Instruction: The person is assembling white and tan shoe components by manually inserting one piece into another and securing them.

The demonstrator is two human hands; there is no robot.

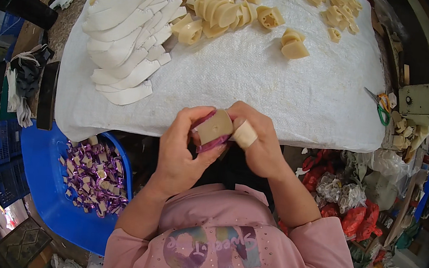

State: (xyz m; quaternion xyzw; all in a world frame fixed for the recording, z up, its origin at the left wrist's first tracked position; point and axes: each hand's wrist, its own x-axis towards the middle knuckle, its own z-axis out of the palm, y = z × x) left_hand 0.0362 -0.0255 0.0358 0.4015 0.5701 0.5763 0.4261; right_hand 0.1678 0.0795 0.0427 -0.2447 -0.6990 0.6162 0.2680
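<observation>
My left hand [182, 143] is closed around a small block [215, 127] with a flat beige face and shiny purple sides, perhaps a shoe heel. Just over the table's near edge, the block is held up with its beige face showing. My right hand [261, 142] is closed against its right side, the fingertips partly hidden behind it. A cream-coloured wrap or small piece [245, 133] shows at the right thumb; I cannot tell which it is.
White shoe-shaped pieces [130, 38] overlap in a stack on the white-covered table [220, 86]. Beige moulded pieces [216, 8] lie beyond. A blue tub [47, 188] at lower left holds many purple-and-beige blocks [97, 176]. Green-and-orange-handled scissors [383, 109] lie at the right edge.
</observation>
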